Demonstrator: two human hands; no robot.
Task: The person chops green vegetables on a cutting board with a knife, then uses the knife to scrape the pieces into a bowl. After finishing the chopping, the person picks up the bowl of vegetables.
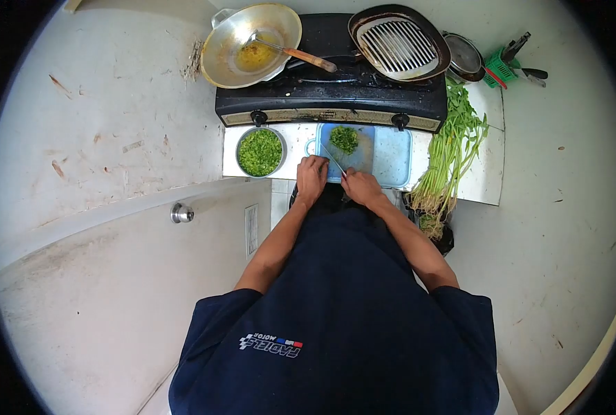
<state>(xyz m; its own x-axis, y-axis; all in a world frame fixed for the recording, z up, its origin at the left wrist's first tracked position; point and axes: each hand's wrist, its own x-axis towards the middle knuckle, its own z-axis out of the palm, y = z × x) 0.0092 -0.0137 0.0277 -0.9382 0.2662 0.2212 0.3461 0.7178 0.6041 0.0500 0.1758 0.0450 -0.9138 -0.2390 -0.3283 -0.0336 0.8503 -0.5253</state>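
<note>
My right hand (362, 185) is closed around the handle of a knife (336, 162), at the near edge of a blue cutting board (392, 159). The blade slants up and left over the board. A small heap of chopped green herbs (344, 140) lies on the board beyond the blade. My left hand (312, 176) is at the board's near left corner with its fingers bent together; what they hold, if anything, is too small to make out. Left of the board stands a round bowl (238, 156) filled with chopped greens (260, 152).
Behind the board is a black gas stove (329, 104) bearing a wok (215, 59) with a wooden-handled ladle (309, 59) and a grill pan (399, 45). Long-stemmed greens (453, 152) overhang the counter's right side. A green basket (499, 69) holds utensils. A door knob (181, 213) is at left.
</note>
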